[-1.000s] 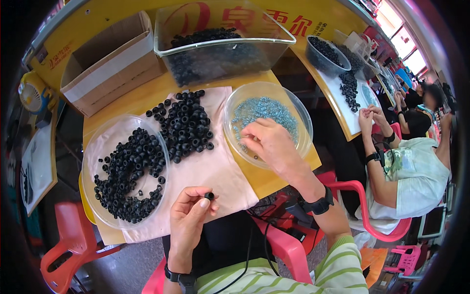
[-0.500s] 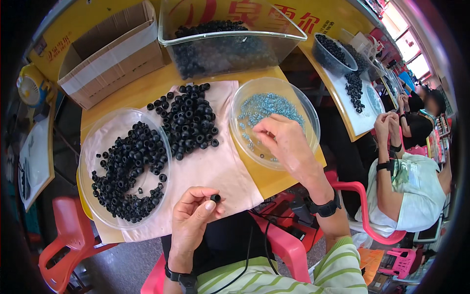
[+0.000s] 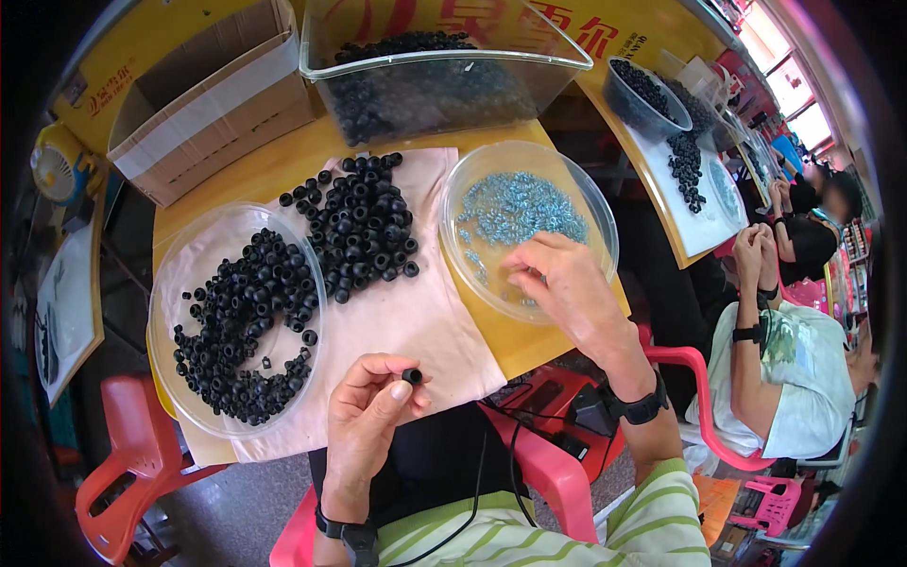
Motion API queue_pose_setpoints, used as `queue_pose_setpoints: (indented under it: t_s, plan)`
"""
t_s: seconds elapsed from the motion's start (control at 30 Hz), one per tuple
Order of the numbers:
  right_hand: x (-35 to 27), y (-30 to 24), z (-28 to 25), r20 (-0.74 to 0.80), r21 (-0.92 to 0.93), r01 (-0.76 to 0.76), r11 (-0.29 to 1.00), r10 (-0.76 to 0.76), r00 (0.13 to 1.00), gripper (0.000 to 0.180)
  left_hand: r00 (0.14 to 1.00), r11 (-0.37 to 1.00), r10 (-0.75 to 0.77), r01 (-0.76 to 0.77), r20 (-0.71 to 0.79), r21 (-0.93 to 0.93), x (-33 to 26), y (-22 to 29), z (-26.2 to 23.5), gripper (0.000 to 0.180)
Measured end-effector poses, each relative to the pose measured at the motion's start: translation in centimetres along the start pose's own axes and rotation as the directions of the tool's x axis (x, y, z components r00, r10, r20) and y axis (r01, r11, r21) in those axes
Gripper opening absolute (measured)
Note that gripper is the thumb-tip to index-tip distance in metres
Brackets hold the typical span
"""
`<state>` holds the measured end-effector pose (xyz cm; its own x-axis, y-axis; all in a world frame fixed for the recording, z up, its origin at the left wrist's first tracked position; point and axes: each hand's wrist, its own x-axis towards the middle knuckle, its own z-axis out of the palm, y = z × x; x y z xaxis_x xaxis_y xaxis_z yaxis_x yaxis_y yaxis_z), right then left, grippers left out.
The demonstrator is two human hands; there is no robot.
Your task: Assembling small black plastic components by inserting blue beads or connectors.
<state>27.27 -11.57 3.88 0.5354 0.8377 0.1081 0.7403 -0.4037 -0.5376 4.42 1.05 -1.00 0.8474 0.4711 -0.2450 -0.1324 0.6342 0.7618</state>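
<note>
Between the thumb and fingers of my left hand [image 3: 373,402] is a small black barrel-shaped piece [image 3: 412,376], its round hole showing. That hand is above the near edge of a pale pink cloth [image 3: 425,331]. My right hand [image 3: 562,283] is closed in a pinch over the near part of a round clear tray [image 3: 453,255]; whatever its fingertips hold is hidden. Small bluish, shiny spring-like parts [image 3: 524,208] lie in that tray. Left of centre, another round clear tray [image 3: 179,402] holds many smaller black pieces [image 3: 246,321]. Loose black barrel-shaped pieces [image 3: 368,222] are heaped on the cloth.
At the back stand a cardboard box [image 3: 208,104] and a clear bin [image 3: 444,66] of black pieces. A co-worker [image 3: 794,369] sits at the right by another table [image 3: 694,236]. A red chair [image 3: 137,444] is at the left, and a cable [image 3: 482,472] crosses my lap.
My right hand has shifted slightly right and toward me within the round tray of springs. My left hand keeps the black piece, nearly in place.
</note>
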Motion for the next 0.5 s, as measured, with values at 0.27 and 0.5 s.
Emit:
queue_pose_setpoints:
  t_s: [0.27,0.5]
  plan:
    - [-0.5,0.9,-1.1,0.033,0.047,-0.013,0.999,0.012,0.999,0.012,1.000,1.000,0.020,-0.020,0.002,0.008,-0.1,-0.2,-0.2,0.024]
    - [-0.7,0.5,-0.9,0.014,-0.087,0.021,0.996,-0.020,1.000,0.012,0.999,0.999,0.033,-0.033,0.015,0.022,-0.1,-0.2,-0.2,0.024]
